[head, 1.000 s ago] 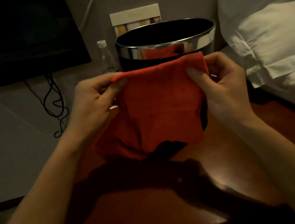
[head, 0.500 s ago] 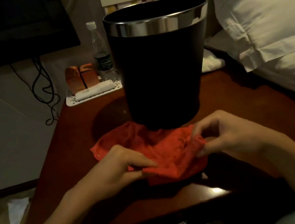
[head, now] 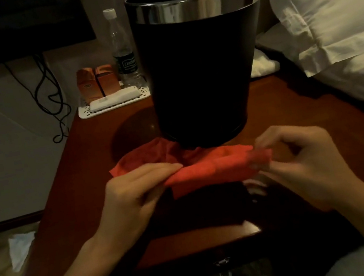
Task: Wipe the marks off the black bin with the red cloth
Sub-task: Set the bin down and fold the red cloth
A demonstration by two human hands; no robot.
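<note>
1. The bin [head: 197,67] stands upright in the upper centre of the frame, on the wooden table [head: 66,202]. A second ago the raised cloth hid most of its wall; now the whole dark side shows, from the shiny band at the rim down to the base. In this dim light I cannot make out any marks on it.

2. The cloth [head: 208,167] has come down from in front of the bin to the table at the centre of the frame. Its far edge lies right at the bin's foot, bunched to the left. Its near part is now gathered into a flatter folded strip than half a second ago.

3. The left hand [head: 135,194] pinches the strip's left end between thumb and fingers. The right hand [head: 301,160] pinches the right end with curled fingertips. Both grip the cloth; neither touches the bin.

4. To me this looks like folding the cloth into a pad, so wiping has not yet begun.

5. Further out, at upper left, a tray [head: 84,111] holds a white remote [head: 113,98], two orange boxes [head: 98,82] and a bottle [head: 123,51]. Cables [head: 46,88] hang beyond, and pillows [head: 334,13] fill the upper right.
</note>
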